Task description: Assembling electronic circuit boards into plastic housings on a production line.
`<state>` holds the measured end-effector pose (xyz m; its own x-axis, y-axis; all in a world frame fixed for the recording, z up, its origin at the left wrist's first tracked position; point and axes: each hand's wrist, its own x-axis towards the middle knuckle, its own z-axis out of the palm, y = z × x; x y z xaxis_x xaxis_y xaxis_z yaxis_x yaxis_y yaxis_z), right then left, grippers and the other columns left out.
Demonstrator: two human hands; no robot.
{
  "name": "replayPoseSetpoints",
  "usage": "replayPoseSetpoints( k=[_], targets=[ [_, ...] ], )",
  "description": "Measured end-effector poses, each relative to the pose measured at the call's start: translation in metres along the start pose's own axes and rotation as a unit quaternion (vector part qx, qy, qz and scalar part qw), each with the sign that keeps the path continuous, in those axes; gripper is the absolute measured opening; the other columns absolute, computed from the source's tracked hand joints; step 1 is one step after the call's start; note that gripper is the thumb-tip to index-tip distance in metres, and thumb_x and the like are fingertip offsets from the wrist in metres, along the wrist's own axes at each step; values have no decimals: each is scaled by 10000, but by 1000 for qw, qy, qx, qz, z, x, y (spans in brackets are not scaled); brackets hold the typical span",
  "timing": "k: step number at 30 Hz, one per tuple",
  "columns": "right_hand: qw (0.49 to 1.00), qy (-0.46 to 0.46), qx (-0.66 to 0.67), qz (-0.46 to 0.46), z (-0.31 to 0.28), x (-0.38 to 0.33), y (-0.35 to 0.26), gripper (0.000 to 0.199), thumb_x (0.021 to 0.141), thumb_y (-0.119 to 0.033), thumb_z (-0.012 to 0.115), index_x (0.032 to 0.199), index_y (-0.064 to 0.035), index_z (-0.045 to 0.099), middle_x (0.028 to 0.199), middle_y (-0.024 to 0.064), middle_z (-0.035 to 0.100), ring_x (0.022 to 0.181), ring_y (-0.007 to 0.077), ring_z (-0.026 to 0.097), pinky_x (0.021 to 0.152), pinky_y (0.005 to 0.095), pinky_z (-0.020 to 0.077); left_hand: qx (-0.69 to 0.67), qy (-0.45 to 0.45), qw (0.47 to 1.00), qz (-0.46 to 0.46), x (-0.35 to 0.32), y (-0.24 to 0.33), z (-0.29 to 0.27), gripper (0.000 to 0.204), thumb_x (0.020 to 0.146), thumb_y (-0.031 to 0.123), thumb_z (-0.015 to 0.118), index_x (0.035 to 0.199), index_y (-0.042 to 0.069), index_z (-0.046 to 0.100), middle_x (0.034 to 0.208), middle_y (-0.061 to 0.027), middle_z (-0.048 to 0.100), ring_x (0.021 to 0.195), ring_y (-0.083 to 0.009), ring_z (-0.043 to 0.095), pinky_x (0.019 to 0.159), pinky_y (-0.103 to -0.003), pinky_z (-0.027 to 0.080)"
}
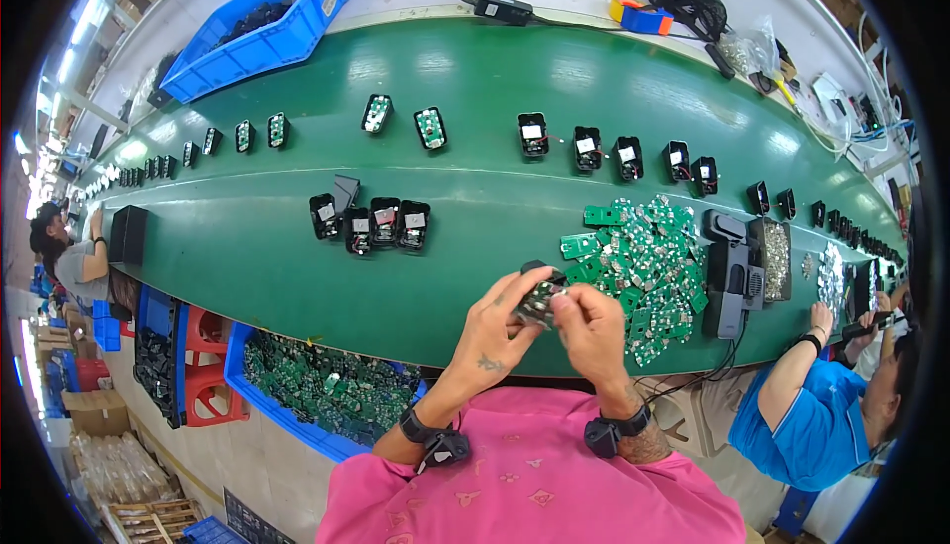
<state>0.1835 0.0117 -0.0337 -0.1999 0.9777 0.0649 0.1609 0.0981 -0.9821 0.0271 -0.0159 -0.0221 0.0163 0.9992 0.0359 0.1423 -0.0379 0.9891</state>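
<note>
Over the near edge of the green bench, my left hand [492,334] is closed around a small black plastic housing [537,299] with electronic parts showing inside. The fingertips of my right hand [594,333] pinch at its right side; whatever small part lies between them is hidden. A heap of loose green circuit boards [648,277] spreads just right of my hands. To the left stands a group of open black housings [385,223] with wires and white parts inside. One dark grey cover [345,191] leans against them.
Open black housings [587,148] line the belt at the back. A dark grey device [730,277] and a tray of small metal parts [776,257] stand right. Blue bins [262,25] sit far left; another blue bin [235,366] holds boards below the edge. Co-workers sit at both sides.
</note>
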Motion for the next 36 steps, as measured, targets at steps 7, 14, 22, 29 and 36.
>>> replayPoseSetpoints(
  k=[7,14,22,29,36],
  targets=[
    [993,-92,-58,44,-14,10,-20,194,958,-148,629,846,10,639,586,42,554,522,68,490,467,280,356,49,56,996,56,4,-12,7,560,788,-149,585,1304,67,603,1194,-162,642,947,-236,700,715,-303,583],
    [989,-72,-125,19,-12,10,-29,249,947,-175,651,775,4,623,609,132,573,498,263,535,483,370,398,54,104,991,59,3,-7,12,559,819,-155,533,1326,71,607,1173,-131,678,831,-102,650,621,-235,514],
    [982,19,-170,-75,-4,17,-23,287,947,-183,657,737,5,604,577,117,531,468,236,488,467,363,361,-165,68,983,-48,2,-1,3,532,886,-126,524,1390,42,535,1256,-137,621,880,-105,665,699,-254,582],
    [994,-86,-41,57,-10,12,-31,273,955,-168,635,756,18,612,559,94,507,470,152,466,461,331,343,-155,56,985,-45,3,-4,5,554,858,-147,509,1376,43,548,1224,-138,639,836,-108,673,682,-235,574],
    [990,-55,-130,-23,-5,15,-29,252,940,-163,654,770,22,626,562,96,508,471,154,464,462,330,346,1,129,991,42,4,-10,9,545,827,-162,503,1327,32,597,1209,-130,661,719,-53,644,605,-222,529]
  ],
)
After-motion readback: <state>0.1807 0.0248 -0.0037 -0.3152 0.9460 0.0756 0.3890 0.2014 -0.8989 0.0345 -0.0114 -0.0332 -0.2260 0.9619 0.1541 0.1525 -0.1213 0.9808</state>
